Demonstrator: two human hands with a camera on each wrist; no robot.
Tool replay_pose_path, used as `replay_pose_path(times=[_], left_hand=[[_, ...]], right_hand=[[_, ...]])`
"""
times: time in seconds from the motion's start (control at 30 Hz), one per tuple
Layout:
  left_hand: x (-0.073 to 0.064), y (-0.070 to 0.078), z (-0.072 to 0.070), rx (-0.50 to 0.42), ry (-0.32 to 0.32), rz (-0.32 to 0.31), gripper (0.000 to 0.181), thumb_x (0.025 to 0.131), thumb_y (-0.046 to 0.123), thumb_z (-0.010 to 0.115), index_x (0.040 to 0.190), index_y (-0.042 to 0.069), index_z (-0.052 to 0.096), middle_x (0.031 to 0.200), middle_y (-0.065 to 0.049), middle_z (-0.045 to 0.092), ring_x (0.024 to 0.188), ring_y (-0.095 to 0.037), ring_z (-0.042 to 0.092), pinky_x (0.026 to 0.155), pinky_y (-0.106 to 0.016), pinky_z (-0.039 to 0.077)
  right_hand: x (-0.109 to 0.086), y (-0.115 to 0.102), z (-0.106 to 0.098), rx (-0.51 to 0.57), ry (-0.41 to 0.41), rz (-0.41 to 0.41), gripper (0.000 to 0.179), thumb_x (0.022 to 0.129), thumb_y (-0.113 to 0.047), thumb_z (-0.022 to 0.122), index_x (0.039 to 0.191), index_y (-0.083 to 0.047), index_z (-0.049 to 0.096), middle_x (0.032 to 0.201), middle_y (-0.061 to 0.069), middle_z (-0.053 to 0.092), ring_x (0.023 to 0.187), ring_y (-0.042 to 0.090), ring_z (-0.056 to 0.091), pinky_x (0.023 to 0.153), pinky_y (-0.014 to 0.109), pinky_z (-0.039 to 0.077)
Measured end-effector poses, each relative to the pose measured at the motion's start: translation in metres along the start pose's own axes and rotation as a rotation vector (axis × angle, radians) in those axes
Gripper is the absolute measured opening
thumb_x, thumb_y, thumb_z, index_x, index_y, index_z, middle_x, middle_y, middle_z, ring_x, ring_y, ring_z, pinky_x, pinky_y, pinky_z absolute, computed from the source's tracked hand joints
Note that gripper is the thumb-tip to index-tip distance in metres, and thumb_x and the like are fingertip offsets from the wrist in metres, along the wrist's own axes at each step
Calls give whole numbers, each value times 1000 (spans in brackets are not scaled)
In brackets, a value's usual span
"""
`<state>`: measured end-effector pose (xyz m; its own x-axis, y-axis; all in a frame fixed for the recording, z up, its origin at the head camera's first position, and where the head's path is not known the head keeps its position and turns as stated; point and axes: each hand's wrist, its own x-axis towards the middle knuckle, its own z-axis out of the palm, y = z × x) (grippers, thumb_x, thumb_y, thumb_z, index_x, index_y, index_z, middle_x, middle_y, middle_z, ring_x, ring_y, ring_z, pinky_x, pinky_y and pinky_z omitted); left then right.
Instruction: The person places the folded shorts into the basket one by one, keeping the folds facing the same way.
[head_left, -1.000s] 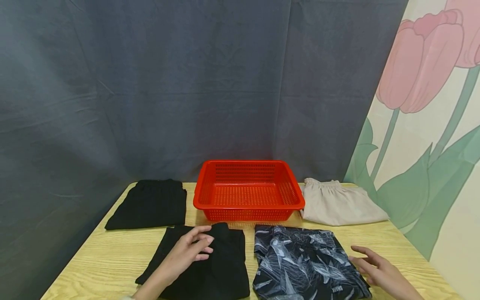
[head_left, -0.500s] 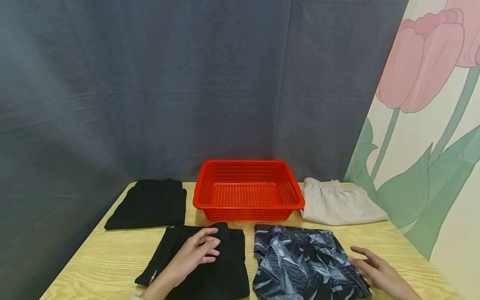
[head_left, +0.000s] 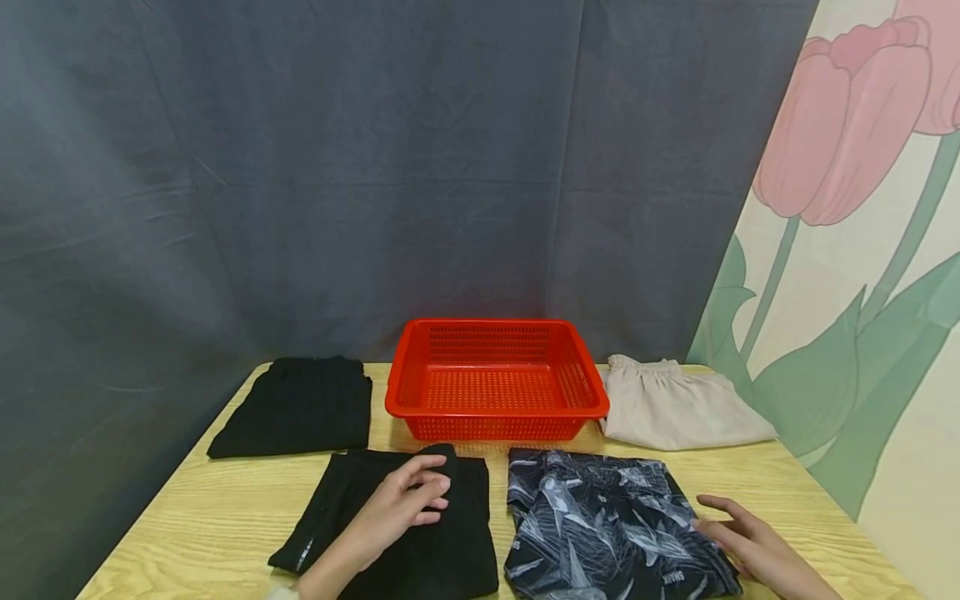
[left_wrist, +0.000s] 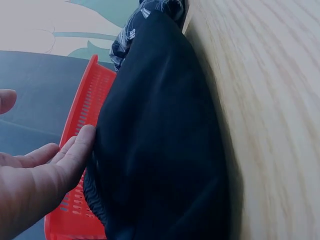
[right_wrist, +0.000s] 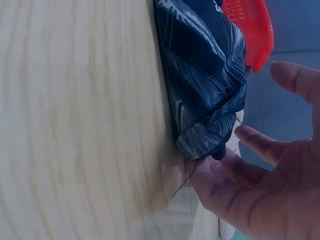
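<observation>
Head view, left hand: left hand (head_left: 405, 504) over a folded plain black cloth garment (head_left: 438, 558) at the near left; fingers loosely bent, apart.
Head view, right hand: right hand (head_left: 753, 542) at the right edge of a folded black cloth garment with grey-white print (head_left: 600, 525); fingers apart.
Head view, far row: red perforated plastic basket (head_left: 498, 429) between a second folded black garment (head_left: 300, 408) and a beige gathered-waist garment (head_left: 682, 408), all on a pale wood-grain table (head_left: 165, 525).
Left wrist view: fingertips alongside the plain black cloth; I can't tell contact.
Right wrist view: fingertip against the printed cloth's edge, other fingers clear; loose dark thread (right_wrist: 185, 183) beside it.
</observation>
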<state>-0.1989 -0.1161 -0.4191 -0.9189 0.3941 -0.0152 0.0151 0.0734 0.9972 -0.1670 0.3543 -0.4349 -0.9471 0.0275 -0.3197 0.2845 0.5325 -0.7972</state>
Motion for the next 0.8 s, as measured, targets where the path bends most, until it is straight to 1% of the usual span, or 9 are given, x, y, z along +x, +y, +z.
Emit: replay_pose_path(times=[0.1,0.17,0.23,0.4,0.5,0.53,0.63,0.73,0.8], left_hand=[[0,1,3,-4,-7,3,56,100,29,55,143,-4,38,117,-15,58,105,-33,61,87,-45,52],[1,3,5,-1,-9,6,57,100,29,56,142,-4,39,117,-14,58,106,-34,61,87,-45,51],[1,4,7,8,-6,11,57,98,29,58,142,-4,40,116,-13,58,106,-33,61,87,-44,52],[4,6,15,44,-2,13,56,96,28,61,140,-2,43,114,-10,57,104,-31,61,85,-42,53],[5,6,20,45,-14,19,54,96,26,61,140,-1,43,116,-11,56,105,-32,61,85,-43,53],[6,6,21,39,-19,21,54,96,26,61,140,-1,43,117,-11,56,105,-33,61,85,-44,53],[7,5,27,26,-32,27,53,96,23,61,140,0,43,119,-13,54,106,-35,60,85,-45,52],[9,4,31,30,-41,33,52,96,22,62,140,1,44,120,-14,54,104,-34,61,85,-45,52],[11,4,35,45,-42,41,50,96,22,62,139,3,46,120,-15,54,102,-33,61,85,-45,52]], right_hand=[[-2,3,-1,29,-13,-26,75,98,-39,53,146,9,23,116,23,60,62,17,46,48,31,37],[-3,4,-1,41,-23,-41,74,98,-37,54,146,10,22,113,20,62,51,14,35,46,29,37],[-3,5,-1,49,-27,-51,74,98,-36,54,146,10,21,112,17,63,45,12,27,44,29,37],[-2,4,2,42,4,-34,74,97,-36,56,146,9,24,109,16,64,46,13,28,47,30,37],[0,2,5,41,22,-17,74,96,-34,57,145,10,24,106,16,63,51,16,32,51,33,38],[1,2,6,35,23,-14,73,96,-34,57,145,10,24,107,17,63,55,18,40,54,34,40],[3,0,8,22,20,-11,73,97,-34,57,144,11,24,110,21,62,81,29,58,67,40,47],[3,0,8,2,13,-21,72,97,-33,56,144,12,24,115,26,61,107,41,57,78,48,50],[3,0,7,-1,13,-22,72,97,-33,56,144,11,24,117,28,60,110,45,55,80,51,50]])
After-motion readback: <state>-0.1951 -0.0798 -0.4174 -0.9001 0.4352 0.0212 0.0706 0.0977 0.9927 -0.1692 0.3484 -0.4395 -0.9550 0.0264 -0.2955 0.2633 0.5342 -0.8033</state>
